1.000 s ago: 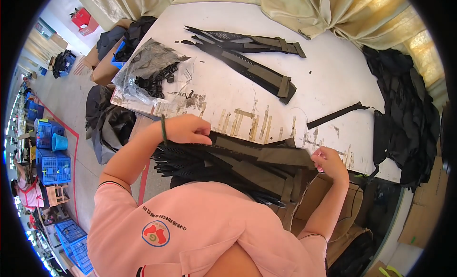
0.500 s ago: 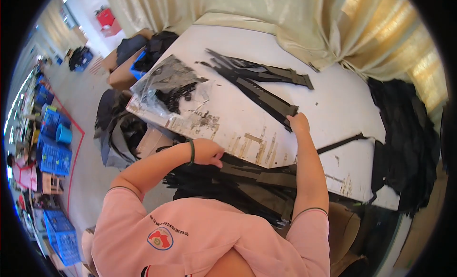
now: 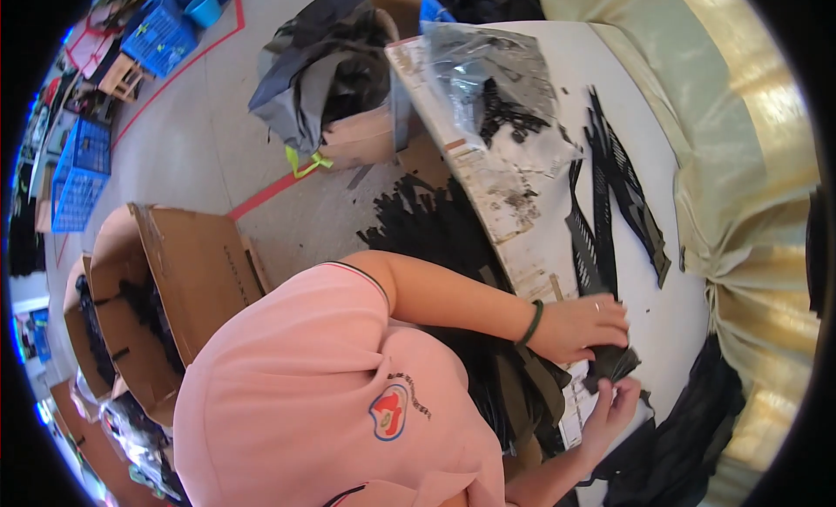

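Left hand (image 3: 579, 327) grips dark strip (image 3: 612, 366); shirt (image 3: 296, 376) bears logo (image 3: 388, 412), lettering (image 3: 410, 395).

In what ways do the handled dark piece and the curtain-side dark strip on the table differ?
The handled piece has its end between the left hand and right hand; the curtain-side strip lies untouched. The left hand partly covers the handled piece; no hand covers the curtain-side strip. Both are dark.

Matt cloth strip (image 3: 613, 364), glossy plastic bag (image 3: 505, 63)
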### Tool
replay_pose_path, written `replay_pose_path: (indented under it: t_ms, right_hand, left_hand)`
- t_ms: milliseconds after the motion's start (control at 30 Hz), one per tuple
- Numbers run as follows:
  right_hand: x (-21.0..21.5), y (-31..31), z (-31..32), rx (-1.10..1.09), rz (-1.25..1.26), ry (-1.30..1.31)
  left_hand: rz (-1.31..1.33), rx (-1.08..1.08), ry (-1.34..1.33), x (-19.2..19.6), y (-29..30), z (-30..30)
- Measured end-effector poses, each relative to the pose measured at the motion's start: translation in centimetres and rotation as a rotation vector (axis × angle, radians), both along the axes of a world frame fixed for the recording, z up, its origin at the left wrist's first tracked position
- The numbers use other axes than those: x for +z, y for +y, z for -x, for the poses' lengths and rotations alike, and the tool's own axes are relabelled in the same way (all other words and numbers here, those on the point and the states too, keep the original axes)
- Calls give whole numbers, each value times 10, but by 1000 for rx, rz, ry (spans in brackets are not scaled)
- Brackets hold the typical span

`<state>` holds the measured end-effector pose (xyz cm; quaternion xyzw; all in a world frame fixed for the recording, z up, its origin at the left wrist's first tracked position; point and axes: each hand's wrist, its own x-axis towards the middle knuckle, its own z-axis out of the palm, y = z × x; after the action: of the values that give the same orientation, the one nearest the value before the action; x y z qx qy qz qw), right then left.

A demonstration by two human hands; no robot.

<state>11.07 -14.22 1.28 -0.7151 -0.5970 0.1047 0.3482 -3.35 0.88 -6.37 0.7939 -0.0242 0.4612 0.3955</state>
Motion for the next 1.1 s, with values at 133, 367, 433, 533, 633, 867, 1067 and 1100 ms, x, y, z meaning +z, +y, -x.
replay_pose_path:
  t_ms: [133, 367, 433, 533, 633, 867, 1067, 1100]
  right_hand:
    - [11, -20, 14, 59, 198, 92]
    - [16, 1, 55, 13, 248, 116]
    - [11, 11, 69, -70, 129, -16]
    - [-1, 20, 83, -18, 72, -380]
    - [-14, 35, 103, 6, 101, -483]
    - [-24, 56, 114, -136, 280, -444]
    - [-27, 65, 108, -73, 226, -531]
    - [-22, 68, 107, -20, 264, -592]
  left_hand:
    - [83, 35, -61, -4, -3, 12]
    - [341, -77, 102, -3, -11, 47]
    - [396, -48, 134, -2, -11, 55]
    - [480, -3, 157, -6, -9, 59]
    - [551, -18, 209, -13, -4, 60]
    - [645, -111, 176, -34, 6, 59]
    - [684, -136, 144, -41, 9, 59]
    - [681, -146, 138, -41, 10, 61]
